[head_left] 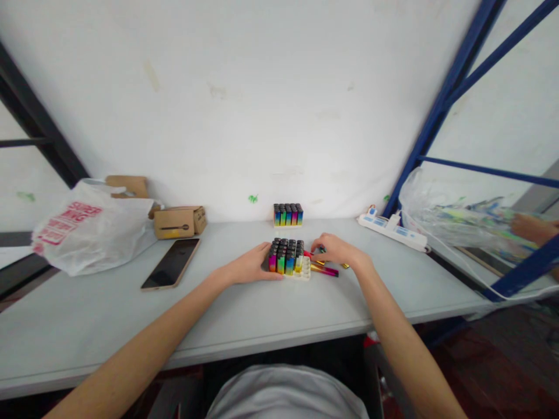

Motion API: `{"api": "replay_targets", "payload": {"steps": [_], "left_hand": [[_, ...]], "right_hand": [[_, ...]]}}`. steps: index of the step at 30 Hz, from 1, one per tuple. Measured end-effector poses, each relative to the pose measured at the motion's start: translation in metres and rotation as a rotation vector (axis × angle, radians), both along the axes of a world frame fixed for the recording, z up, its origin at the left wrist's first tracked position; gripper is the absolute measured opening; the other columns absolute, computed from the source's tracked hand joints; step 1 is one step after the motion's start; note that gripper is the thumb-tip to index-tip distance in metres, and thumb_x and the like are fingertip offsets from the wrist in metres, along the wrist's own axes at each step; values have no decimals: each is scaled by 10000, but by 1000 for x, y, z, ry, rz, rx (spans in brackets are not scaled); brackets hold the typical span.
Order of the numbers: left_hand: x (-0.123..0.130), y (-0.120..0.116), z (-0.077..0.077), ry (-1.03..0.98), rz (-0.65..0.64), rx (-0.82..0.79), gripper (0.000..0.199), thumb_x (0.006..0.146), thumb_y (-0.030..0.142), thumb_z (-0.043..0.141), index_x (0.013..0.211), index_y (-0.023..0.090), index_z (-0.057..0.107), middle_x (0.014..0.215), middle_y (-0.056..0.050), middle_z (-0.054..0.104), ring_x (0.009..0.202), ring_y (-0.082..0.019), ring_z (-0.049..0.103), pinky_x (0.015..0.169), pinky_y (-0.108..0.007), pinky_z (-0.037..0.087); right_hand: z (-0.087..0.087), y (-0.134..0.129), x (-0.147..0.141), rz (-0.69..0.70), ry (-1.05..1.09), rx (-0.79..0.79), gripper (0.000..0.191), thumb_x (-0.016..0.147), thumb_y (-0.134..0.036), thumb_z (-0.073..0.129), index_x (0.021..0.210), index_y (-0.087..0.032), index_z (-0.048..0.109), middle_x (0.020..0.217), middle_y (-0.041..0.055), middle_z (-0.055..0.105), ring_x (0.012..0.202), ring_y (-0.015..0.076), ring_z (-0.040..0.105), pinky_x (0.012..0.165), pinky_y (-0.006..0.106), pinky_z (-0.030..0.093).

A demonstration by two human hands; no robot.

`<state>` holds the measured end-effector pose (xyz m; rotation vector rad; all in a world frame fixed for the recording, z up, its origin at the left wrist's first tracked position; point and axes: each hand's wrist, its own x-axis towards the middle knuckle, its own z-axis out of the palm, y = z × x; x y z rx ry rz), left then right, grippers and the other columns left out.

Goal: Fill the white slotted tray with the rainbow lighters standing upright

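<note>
In the head view, a white tray point(304, 273) stands on the table, filled with upright lighters point(282, 261) in shiny rainbow colours with black tops. Bare slots show at the tray's right end. My left hand point(253, 265) is closed around the tray's left side, thumb along the front. Just right of the tray, loose lighters point(326, 270) lie flat in a small pile. Over this pile my right hand point(334, 249) bends its fingers down, closed on a lighter point(322, 249) that is mostly hidden by them.
Against the wall stands a second block of lighters point(288, 215). To the left are a phone point(172, 265), a cardboard box point(179, 222) and a white plastic bag point(96, 227). A power strip point(393, 230) lies at right. Beyond the blue frame point(430, 128), another person's hand point(535, 228) shows.
</note>
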<state>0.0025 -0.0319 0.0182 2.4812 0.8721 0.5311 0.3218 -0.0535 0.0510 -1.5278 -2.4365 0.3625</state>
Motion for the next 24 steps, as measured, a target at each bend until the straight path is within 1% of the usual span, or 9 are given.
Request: {"api": "replay_targets", "payload": {"steps": [3,5,8,10,12,15,19,21,24], "left_hand": [[0,0,1,13,-4,-1,868,821,653,833,1511,215,541,1491,-145,604,1377,-396,579,1226,-513,437],[0,0,1,14,-5,-2,862,820,649,835,1503,209,547,1490,-151,604,1373,-399,581,1223,-520,438],[0,0,1,-1,-6,-4,867,812,653,840,1499,208,553,1485,-151,609,1365,-399,587,1219,-525,442],[0,0,1,-14,-8,-6,869,805,657,843,1498,217,557,1481,-146,616,1365,-397,590,1218,-525,444],[0,1,0,-16,-8,-6,875,800,659,846,1499,218,557,1483,-147,615,1372,-396,587,1224,-526,439],[0,1,0,-15,-2,-5,883,799,659,846,1504,214,553,1493,-152,608,1379,-397,584,1230,-526,432],[0,1,-1,-30,-9,5,879,799,668,843,1501,222,560,1482,-141,621,1366,-397,594,1222,-520,445],[-1,1,-2,-27,-12,13,881,800,673,842,1503,224,559,1478,-138,625,1362,-399,596,1216,-516,451],[-1,1,-2,-26,-19,14,877,806,668,839,1510,230,552,1484,-132,622,1368,-397,590,1218,-512,450]], "right_hand": [[-3,-3,-9,-14,-37,77,88,869,-231,770,927,-166,784,1036,149,744,1019,278,654,907,343,490],[-1,-2,-7,-22,-25,74,46,878,-195,740,914,-165,738,1006,131,746,946,250,665,858,326,494],[3,1,3,-57,160,60,46,936,-217,669,969,-188,654,904,71,757,810,207,676,778,311,501],[5,3,8,-53,388,37,123,972,-301,643,1031,-209,587,916,62,773,798,199,698,768,318,521],[6,3,11,-9,613,-10,245,976,-405,645,1095,-227,526,1005,85,786,812,196,714,763,331,541],[9,0,8,80,814,-67,419,956,-527,655,1210,-247,475,1087,91,755,816,181,687,748,335,544],[14,-5,-1,93,905,-118,524,939,-588,651,1308,-268,461,872,-27,598,680,141,551,669,305,492],[17,-6,-6,61,907,-139,482,964,-634,587,1254,-256,512,776,-59,482,606,129,456,591,283,421],[20,-7,-11,-24,819,-56,486,980,-706,501,998,-226,580,696,-58,399,586,132,385,547,277,338]]}}
